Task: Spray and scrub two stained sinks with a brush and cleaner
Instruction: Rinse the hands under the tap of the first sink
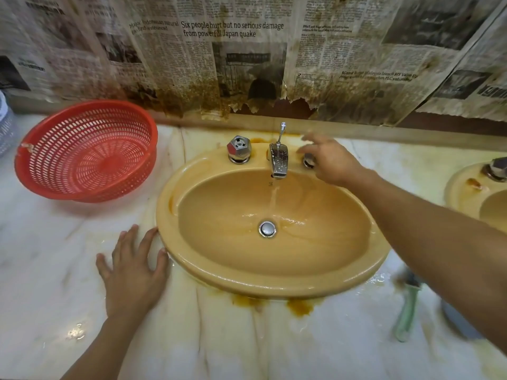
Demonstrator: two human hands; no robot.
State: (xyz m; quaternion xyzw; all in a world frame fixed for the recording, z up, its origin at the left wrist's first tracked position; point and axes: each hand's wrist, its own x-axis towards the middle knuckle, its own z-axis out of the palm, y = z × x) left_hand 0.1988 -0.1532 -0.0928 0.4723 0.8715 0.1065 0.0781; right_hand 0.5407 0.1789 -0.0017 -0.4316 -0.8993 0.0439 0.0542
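left hand braces flat on the countertop at the sink left rim while the right hand, open and loose, hovers at the tap knob, likely for rinsing; the brush lies parked off its front-right rim.

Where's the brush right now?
In the head view, the green-handled brush lies on the marble counter at lower right, just right of the yellow sink's front rim.

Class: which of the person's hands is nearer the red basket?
Left. The left hand lies flat on the counter in front of the basket, beside the sink rim; the right hand is farther off, beyond the tap, at the right handle.
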